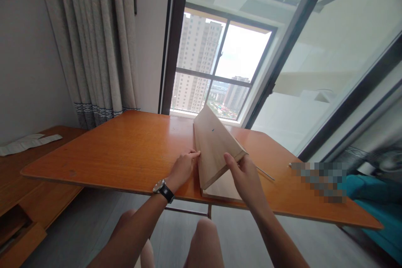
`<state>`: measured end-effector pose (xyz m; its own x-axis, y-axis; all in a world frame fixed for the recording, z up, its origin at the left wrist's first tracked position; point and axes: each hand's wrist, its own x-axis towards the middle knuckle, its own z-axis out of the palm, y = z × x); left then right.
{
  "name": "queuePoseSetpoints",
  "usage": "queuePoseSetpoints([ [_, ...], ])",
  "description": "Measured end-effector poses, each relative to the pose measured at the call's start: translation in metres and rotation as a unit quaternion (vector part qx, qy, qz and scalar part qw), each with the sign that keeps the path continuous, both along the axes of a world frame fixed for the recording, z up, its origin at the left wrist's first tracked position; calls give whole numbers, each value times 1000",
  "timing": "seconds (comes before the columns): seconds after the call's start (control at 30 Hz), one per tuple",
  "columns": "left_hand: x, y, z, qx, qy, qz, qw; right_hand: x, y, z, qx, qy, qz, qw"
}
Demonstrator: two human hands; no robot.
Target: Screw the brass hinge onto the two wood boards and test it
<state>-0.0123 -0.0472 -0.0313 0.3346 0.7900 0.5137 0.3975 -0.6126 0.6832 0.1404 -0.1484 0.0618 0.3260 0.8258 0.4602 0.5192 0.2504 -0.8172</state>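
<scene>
A pale wooden board (216,142) with a small dark blue mark on its face is tilted up on its left side above the orange-brown table. My right hand (246,176) grips its near right edge, thumb on the top face and fingers underneath. At the board's left edge, my left hand (185,167) has its fingertips pressed together against the wood; a watch (163,190) is on that wrist. Beneath the raised board lies another pale wooden piece (222,186) at the table's front edge. A thin rod (266,173) sticks out to the right, its other end hidden.
The table (132,146) reaches to both sides. A blurred-out patch (323,180) covers things on its right part. Behind stand a glass sliding door and a grey curtain (94,42). A lower wooden cabinet (37,209) with strips (28,144) is at left, a teal seat (373,201) at right.
</scene>
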Motion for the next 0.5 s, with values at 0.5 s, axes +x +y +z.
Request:
queuePoseSetpoints([
  [0.5,-2,-19,-5,-43,-45,-1,998,6,-1,-1,-8,-31,25,999],
])
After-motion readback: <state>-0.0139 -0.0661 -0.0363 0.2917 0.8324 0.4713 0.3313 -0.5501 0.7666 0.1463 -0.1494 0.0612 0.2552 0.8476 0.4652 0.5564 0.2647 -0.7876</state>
